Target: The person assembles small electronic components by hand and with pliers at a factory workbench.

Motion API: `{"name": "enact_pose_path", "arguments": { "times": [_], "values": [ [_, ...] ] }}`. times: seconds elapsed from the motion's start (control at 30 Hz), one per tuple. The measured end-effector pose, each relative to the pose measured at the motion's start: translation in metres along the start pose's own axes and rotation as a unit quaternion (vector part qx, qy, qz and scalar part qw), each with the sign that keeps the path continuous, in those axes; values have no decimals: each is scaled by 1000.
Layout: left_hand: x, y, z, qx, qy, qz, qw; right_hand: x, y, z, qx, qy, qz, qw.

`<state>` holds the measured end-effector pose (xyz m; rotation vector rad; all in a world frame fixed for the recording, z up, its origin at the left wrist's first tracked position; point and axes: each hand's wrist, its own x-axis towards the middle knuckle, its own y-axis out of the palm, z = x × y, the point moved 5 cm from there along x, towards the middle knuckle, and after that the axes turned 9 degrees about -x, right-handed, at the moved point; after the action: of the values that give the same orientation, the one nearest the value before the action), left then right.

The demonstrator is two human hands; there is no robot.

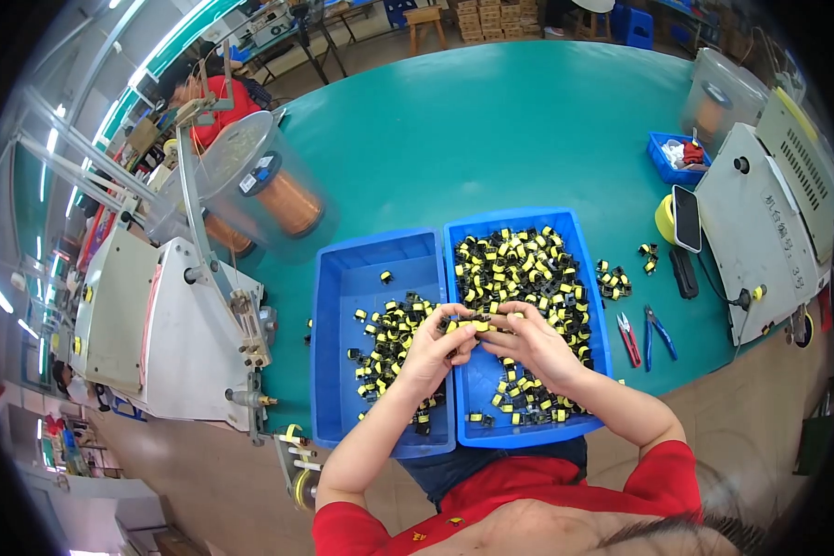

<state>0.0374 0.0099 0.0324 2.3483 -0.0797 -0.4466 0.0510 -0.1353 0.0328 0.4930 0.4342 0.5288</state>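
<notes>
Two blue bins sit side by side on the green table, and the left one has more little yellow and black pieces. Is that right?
Not quite. The head view shows the right bin holding more pieces than the left bin. The rest is right.

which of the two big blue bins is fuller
The right bin: yellow-and-black parts are heaped over most of it, while the left bin is mostly bare at its far end.

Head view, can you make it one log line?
left hand: holding yellow-banded bobbins; right hand: touching them; left blue bin: partly filled; right blue bin: fuller
</notes>
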Motion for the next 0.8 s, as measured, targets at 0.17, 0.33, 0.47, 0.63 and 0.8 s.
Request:
{"name": "enact_pose_path", "arguments": {
  "times": [0.17,0.33,0.47,0.63,0.8],
  "values": [
    [-4,-1,-46,494,272,-92,821,-1,-7,13,-205,-89,-48,973],
    [-9,-33,-48,705,187,-206,653,-8,-1,24,-392,-196,-92,894],
    [-12,-17,-48,715,268,-165,624,-11,8,28,-463,-254,-89,844],
    [-3,8,-10,276,107,88,951,-16,16,30,-579,-346,-85,733],
    [-3,9,2,173,118,44,977,-13,21,27,-548,-290,-72,781]
  ]
}}
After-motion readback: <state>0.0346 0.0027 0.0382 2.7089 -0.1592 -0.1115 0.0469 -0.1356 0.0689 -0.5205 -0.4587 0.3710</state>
